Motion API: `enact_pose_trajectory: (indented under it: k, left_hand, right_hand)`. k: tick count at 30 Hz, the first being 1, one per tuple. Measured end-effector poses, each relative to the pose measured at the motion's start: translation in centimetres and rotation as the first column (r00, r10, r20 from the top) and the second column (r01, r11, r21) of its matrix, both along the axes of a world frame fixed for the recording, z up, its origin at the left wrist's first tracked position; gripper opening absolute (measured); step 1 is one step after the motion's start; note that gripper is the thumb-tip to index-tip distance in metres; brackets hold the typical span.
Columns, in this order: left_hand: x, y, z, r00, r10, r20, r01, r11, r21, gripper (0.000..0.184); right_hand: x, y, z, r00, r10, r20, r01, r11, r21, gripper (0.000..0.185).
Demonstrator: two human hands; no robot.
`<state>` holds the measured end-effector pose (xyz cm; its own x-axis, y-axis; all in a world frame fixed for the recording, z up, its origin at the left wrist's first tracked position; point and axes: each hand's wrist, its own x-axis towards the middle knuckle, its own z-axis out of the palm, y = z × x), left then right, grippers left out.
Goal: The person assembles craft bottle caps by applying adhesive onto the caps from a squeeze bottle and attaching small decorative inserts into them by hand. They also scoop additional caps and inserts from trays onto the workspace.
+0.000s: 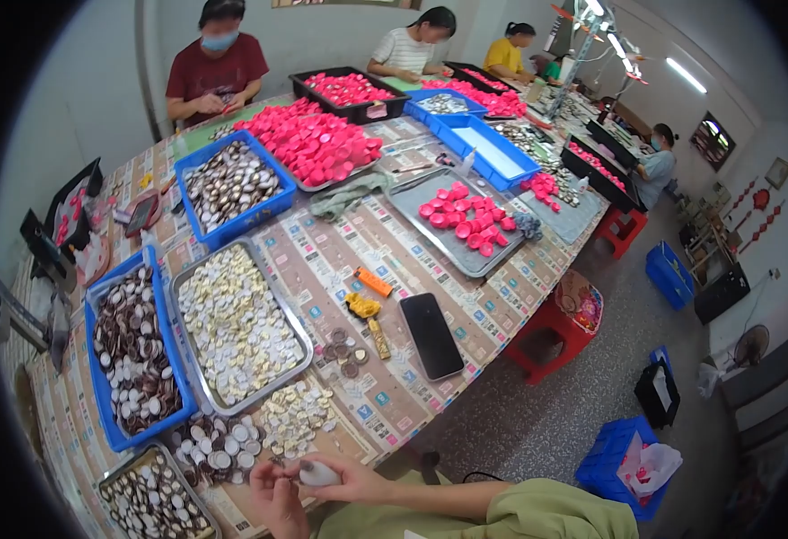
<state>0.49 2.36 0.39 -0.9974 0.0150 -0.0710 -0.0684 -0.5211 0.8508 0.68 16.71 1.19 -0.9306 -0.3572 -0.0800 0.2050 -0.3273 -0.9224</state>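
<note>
My right hand (362, 478) is wrapped round a small white squeeze bottle (320, 473), whose dark tip points toward my left hand. My left hand (277, 503) is beside that tip at the table's near edge, fingers pinched together; whatever they hold is too small to make out. Just beyond my hands lie loose dark-rimmed white discs (223, 446) and a spread of small cream-coloured pieces (299, 418). A metal tray (205, 516) of brown and white discs stands left of my left hand.
Farther up stand a metal tray (302, 346) of cream pieces and a blue bin (111, 436) of brown discs. A black phone (431, 336), an orange lighter (374, 282) and pink caps (308, 139) lie on the table. Several co-workers sit around it; a red stool (537, 346) stands right.
</note>
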Motion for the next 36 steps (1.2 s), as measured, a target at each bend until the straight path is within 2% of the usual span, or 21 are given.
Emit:
enact_pose_trajectory:
  k: [1, 2, 4, 5, 7, 8, 9, 11, 13, 14, 15, 16, 19, 21, 23, 24, 25, 26, 30, 32, 36]
  left_hand:
    - [0.2, 0.2, -0.1, 1.0, 0.014, 0.013, -0.014, 1.0, -0.007, 0.033]
    - [0.2, 0.8, 0.3, 0.998, 0.02, 0.052, -0.021, 1.0, 0.011, 0.035]
    - [0.4, 1.1, 0.1, 0.992, 0.003, 0.126, -0.012, 0.997, 0.075, 0.041]
    - [0.5, 1.2, 0.2, 0.991, 0.007, 0.136, -0.017, 0.997, 0.071, 0.041]
    - [0.7, 1.7, 0.9, 0.991, 0.024, 0.134, -0.047, 0.985, 0.167, 0.037]
    - [0.7, 1.2, -0.3, 0.997, 0.018, 0.07, -0.026, 0.994, 0.109, 0.033]
    - [0.8, 0.8, -0.5, 0.996, 0.031, 0.086, -0.039, 0.994, 0.1, 0.033]
    - [0.4, 0.2, -0.1, 0.989, 0.032, 0.145, -0.078, 0.943, 0.325, 0.029]
    - [-0.4, -0.2, 0.3, 0.99, 0.035, 0.134, -0.081, 0.929, 0.361, 0.028]
    - [-0.6, -0.3, 0.2, 0.976, 0.041, 0.215, -0.117, 0.928, 0.353, 0.028]
    - [-0.4, -0.9, 0.0, 0.95, 0.07, 0.305, -0.175, 0.928, 0.33, 0.028]
    - [-0.4, -1.4, -0.4, 0.957, 0.015, 0.289, -0.12, 0.929, 0.35, 0.026]
    - [-0.3, -1.9, -1.1, 0.948, -0.112, 0.297, -0.009, 0.926, 0.378, 0.027]
    - [-0.4, -1.5, 0.0, 0.902, -0.141, 0.409, 0.061, 0.977, 0.203, 0.033]
    - [-0.6, -1.0, 0.8, 0.899, -0.227, 0.375, 0.038, 0.893, 0.449, 0.037]
    - [-0.4, -1.0, 0.6, 0.896, -0.199, 0.396, 0.006, 0.899, 0.438, 0.037]
    - [-0.3, -1.0, 0.4, 0.883, -0.29, 0.368, 0.075, 0.862, 0.502, 0.037]
    - [-0.1, -0.9, 0.2, 0.864, -0.384, 0.325, 0.148, 0.812, 0.565, 0.038]
    - [0.3, -0.8, 0.0, 0.87, -0.402, 0.286, 0.178, 0.797, 0.578, 0.039]
    - [0.2, -1.1, 0.2, 0.871, -0.399, 0.286, 0.255, 0.866, 0.429, 0.036]
    - [-0.1, -1.8, -0.7, 0.893, -0.342, 0.293, 0.14, 0.83, 0.541, 0.031]
  right_hand:
    - [0.0, -0.2, 0.2, 0.998, -0.057, 0.004, 0.057, 0.995, -0.082, 0.045]
    - [0.2, 0.0, 0.6, 0.994, -0.036, 0.102, 0.043, 0.997, -0.069, 0.04]
    - [0.4, -0.6, 0.9, 0.992, -0.075, 0.1, 0.086, 0.99, -0.11, 0.038]
    - [0.5, -0.8, 0.9, 0.987, -0.132, 0.093, 0.144, 0.979, -0.146, 0.037]
    - [0.6, -1.0, 0.9, 0.988, -0.115, 0.108, 0.132, 0.976, -0.173, 0.037]
    - [0.6, -1.0, 1.0, 0.989, -0.1, 0.112, 0.121, 0.973, -0.197, 0.038]
    - [0.8, -1.0, 1.2, 0.988, -0.087, 0.129, 0.112, 0.973, -0.203, 0.038]
    - [0.9, -0.5, 1.8, 0.959, -0.01, 0.285, 0.098, 0.949, -0.299, 0.039]
    - [0.6, 0.0, 1.5, 0.96, -0.05, 0.275, 0.114, 0.969, -0.221, 0.044]
    - [0.8, 0.3, 1.1, 0.955, -0.066, 0.29, 0.119, 0.979, -0.169, 0.045]
    - [0.8, 0.9, 0.8, 0.968, -0.084, 0.239, 0.092, 0.995, -0.024, 0.048]
    - [0.5, 1.4, 0.8, 0.981, -0.071, 0.18, 0.052, 0.993, 0.11, 0.05]
    - [-0.2, 1.8, 2.3, 0.959, -0.175, 0.222, 0.172, 0.985, 0.029, 0.05]
    - [0.0, 1.5, 2.0, 0.951, -0.189, 0.243, 0.202, 0.979, -0.029, 0.046]
    - [0.1, 0.9, 1.7, 0.956, -0.143, 0.257, 0.165, 0.984, -0.068, 0.044]
    - [0.0, 0.6, 1.8, 0.969, -0.15, 0.197, 0.168, 0.983, -0.076, 0.042]
    - [-0.1, 0.3, 1.9, 0.977, -0.166, 0.132, 0.178, 0.981, -0.079, 0.04]
    - [-0.3, 0.1, 2.0, 0.981, -0.124, 0.15, 0.135, 0.989, -0.065, 0.039]
    - [-0.5, -0.2, 2.2, 0.976, -0.151, 0.159, 0.156, 0.987, -0.02, 0.039]
    - [-0.5, 0.1, 2.1, 0.976, -0.135, 0.17, 0.147, 0.987, -0.059, 0.039]
    - [-0.4, 0.7, 3.2, 0.966, -0.193, 0.174, 0.199, 0.98, -0.021, 0.039]
